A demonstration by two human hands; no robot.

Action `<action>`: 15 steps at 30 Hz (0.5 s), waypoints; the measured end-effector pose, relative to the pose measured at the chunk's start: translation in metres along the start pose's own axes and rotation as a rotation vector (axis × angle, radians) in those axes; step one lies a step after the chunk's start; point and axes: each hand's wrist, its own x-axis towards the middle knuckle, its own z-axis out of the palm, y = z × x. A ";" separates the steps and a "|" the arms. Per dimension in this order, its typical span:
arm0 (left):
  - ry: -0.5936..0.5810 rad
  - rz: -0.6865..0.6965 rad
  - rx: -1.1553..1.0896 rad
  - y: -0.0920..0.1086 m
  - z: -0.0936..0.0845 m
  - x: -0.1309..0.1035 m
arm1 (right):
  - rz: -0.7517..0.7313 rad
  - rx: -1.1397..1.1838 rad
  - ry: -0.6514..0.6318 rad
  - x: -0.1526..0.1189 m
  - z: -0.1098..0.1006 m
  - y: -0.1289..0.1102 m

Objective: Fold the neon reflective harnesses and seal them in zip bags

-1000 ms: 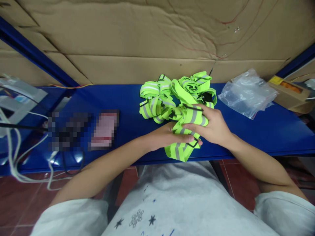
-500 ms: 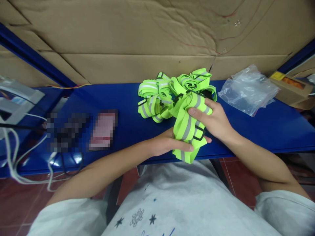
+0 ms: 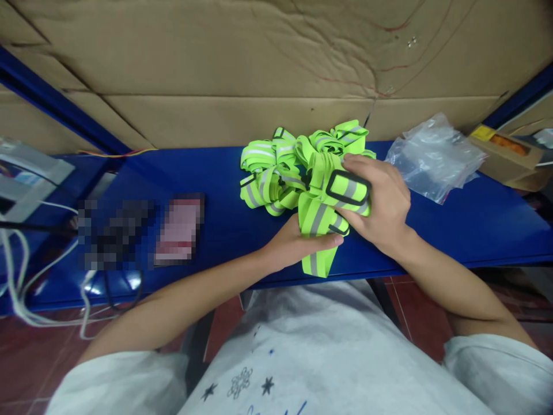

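A folded neon-yellow reflective strap (image 3: 317, 216) with grey stripes and black buckles is held between both hands above the front part of the blue table. My left hand (image 3: 298, 245) grips its lower part, thumb across the front, with a loose end hanging below. Around the upper folds my right hand (image 3: 382, 202) is closed, beside a large black buckle (image 3: 349, 187) that faces up. Just behind, a pile of similar bundled straps (image 3: 272, 178) lies on the table; the held strap partly covers it.
Clear plastic bags (image 3: 434, 158) lie at the right, beside an open cardboard box (image 3: 505, 155). On the left are two pixelated items, one pinkish (image 3: 180, 227) and one dark (image 3: 123, 230), plus white cables (image 3: 26, 300). A cardboard wall (image 3: 237, 121) stands behind the blue table (image 3: 242, 248).
My right hand has turned over and shifted its grip on the strap's upper folds, bringing a large buckle to face up. My left hand stays almost in place. The pile is unchanged.
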 end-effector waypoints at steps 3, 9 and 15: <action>-0.051 0.007 -0.010 0.003 0.001 0.000 | -0.006 -0.007 0.013 -0.002 -0.001 -0.004; -0.158 -0.052 -0.182 0.006 0.003 0.001 | 0.063 -0.010 -0.012 0.001 -0.002 -0.010; 0.016 -0.078 -0.097 0.000 0.006 -0.003 | 0.178 -0.042 -0.052 0.001 -0.002 -0.003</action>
